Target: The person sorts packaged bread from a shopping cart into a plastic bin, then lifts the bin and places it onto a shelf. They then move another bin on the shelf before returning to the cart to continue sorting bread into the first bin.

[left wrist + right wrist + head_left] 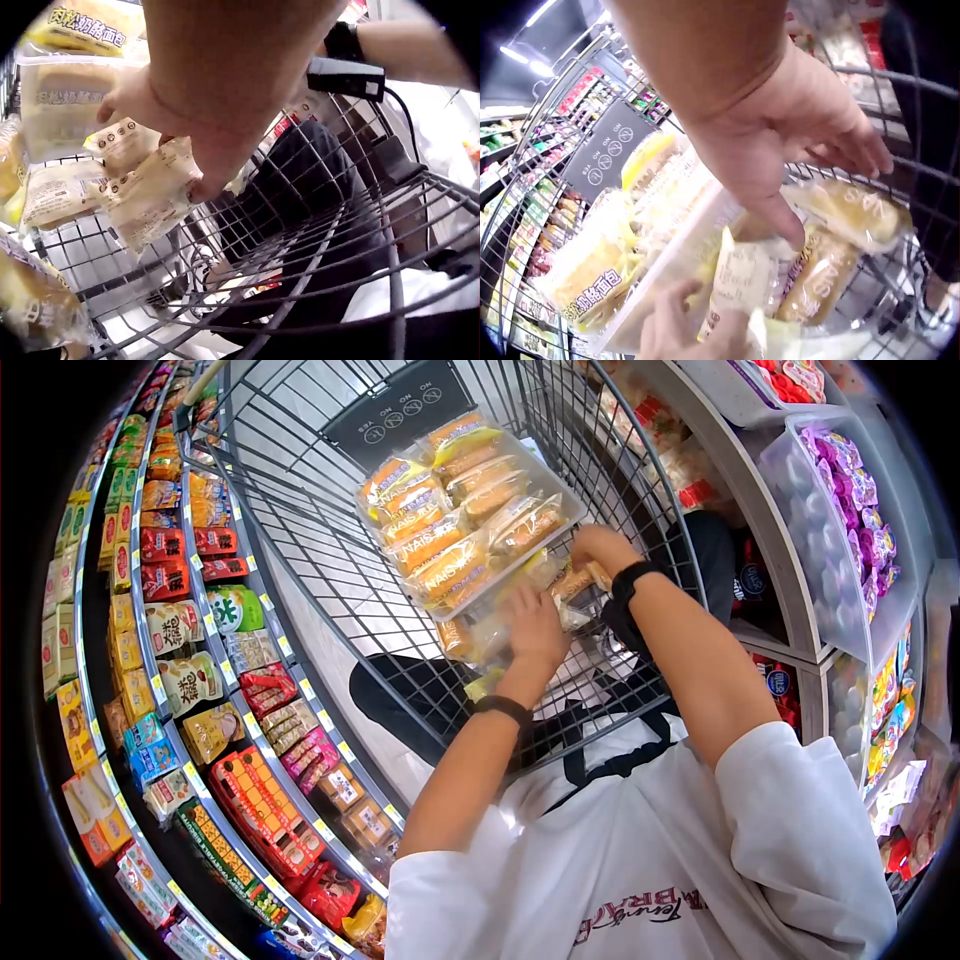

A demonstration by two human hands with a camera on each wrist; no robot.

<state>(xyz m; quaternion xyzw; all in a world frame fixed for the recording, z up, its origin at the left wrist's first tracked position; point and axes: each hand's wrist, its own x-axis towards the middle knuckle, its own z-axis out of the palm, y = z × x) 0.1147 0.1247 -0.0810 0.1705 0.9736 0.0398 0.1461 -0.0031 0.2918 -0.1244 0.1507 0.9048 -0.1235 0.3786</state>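
Note:
A clear tub [570, 525] packed with wrapped breads [425, 540] sits tilted in a shopping cart. Beside its near wall, the left hand [535, 630] reaches down among loose packets; in the left wrist view that hand [187, 135] has thumb and fingers around a cream-backed packet [150, 199]. The right hand [603, 550] is at the tub's right corner. Seen from the right wrist, this hand [787, 142] spreads its fingers over loose wrapped breads [859, 214], its thumb close to or touching one. Part of its contact is hidden.
Cart wire walls [330, 595] surround the tub and packets, with a dark sign panel [400, 410] at the far end. Snack shelves [200, 660] stand on the left. Bins of candy [850, 510] line the right. The person's legs are against the cart.

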